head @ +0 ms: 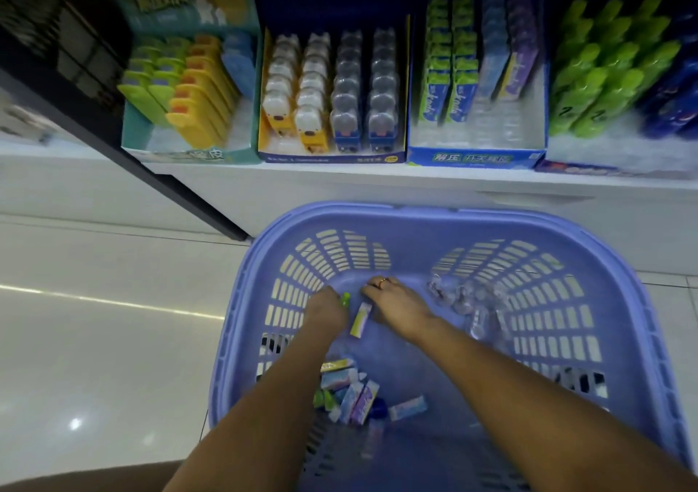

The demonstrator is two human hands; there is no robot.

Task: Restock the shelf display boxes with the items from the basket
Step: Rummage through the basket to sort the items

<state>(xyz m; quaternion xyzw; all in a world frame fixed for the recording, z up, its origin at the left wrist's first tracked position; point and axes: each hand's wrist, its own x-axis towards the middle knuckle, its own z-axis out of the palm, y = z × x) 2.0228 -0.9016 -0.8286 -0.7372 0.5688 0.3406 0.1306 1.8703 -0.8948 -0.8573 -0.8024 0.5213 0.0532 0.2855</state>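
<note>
I'm looking at a shop aisle: a white shelf [377, 181] carries printed display boxes [332, 95] packed with rows of small packaged goods, above a glossy tiled floor [94, 340] and a plastic basket [623, 283].

basket [434, 212]: moulded lavender plastic, smooth, low sheen, slotted walls
floor [94, 340]: glazed tile, high gloss, mirrors the lights
display boxes [472, 157]: printed cardboard, semi-gloss
shelf [377, 185]: white, smooth, matt-looking
clear packs [468, 299] in basket: transparent plastic, shiny
small cartons [355, 393]: glossy printed card, too blurred to be sure
green item [345, 299]: glossy plastic
ring [382, 282]: polished metal
</note>
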